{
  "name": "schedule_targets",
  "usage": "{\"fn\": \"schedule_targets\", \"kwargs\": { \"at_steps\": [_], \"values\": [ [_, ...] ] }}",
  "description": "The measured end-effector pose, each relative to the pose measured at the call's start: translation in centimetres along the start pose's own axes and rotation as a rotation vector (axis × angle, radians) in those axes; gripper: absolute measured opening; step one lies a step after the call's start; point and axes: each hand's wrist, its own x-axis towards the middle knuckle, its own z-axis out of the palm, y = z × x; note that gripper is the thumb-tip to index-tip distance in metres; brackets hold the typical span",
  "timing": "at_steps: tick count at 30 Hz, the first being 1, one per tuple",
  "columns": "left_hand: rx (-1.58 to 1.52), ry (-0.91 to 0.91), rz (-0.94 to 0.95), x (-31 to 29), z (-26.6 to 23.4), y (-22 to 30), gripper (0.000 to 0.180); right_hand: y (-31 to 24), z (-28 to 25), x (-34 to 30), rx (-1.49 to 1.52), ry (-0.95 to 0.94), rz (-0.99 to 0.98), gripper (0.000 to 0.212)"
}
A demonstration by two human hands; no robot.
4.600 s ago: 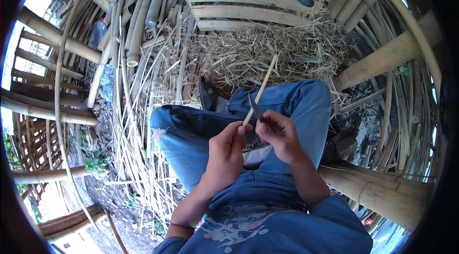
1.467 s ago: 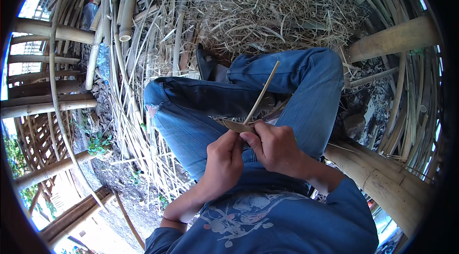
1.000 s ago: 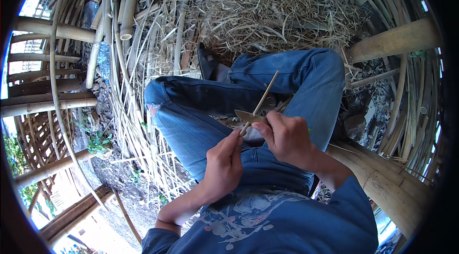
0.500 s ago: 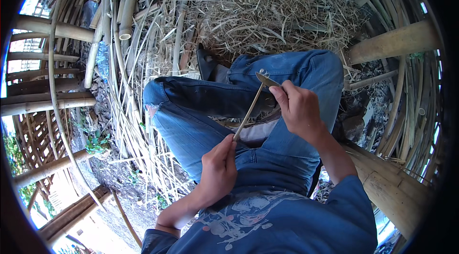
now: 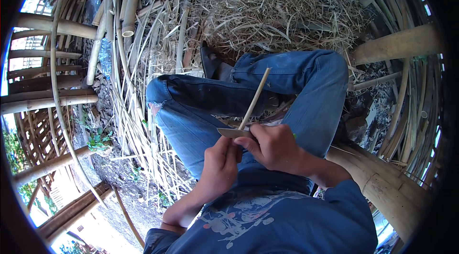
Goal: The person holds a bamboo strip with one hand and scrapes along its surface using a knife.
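a thin stick [image 5: 254, 98] is held slanting above the jeans [image 5: 184, 103], its lower end pinched in the closed fingers of the left hand [image 5: 221, 167]. a knife [image 5: 229, 132] is gripped in the closed right hand [image 5: 273, 148], its blade set across the stick (the handle is hidden). straw [image 5: 287, 17] is heaped beyond the jeans; a thick bamboo pole [image 5: 382, 189] is seen to their right.

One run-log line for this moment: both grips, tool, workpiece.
left grip: on pale strip, near end | right grip: on knife | knife: crosswise over strip, close to left grip
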Motion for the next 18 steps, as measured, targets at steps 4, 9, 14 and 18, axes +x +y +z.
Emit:
{"fn": "schedule_targets", "kwargs": {
  "at_steps": [4,9,14,18],
  "values": [
    [0.116,0.054,0.019,0.0,0.5,1.0,0.014,0.1,0.2,0.1,-0.088,0.021,0.028,0.042],
    [0.268,0.092,0.057,-0.3,0.9,1.3,0.01,1.1,-0.9,0.4,-0.103,0.013,0.064,0.043],
    [0.303,0.126,0.156,-0.3,1.3,1.4,0.006,1.2,-1.1,0.3,-0.166,0.032,0.053,0.044],
    [0.328,0.132,0.159,-0.4,1.4,1.4,0.004,1.3,-1.5,0.4,-0.226,0.068,0.037,0.044]
  ]
}}
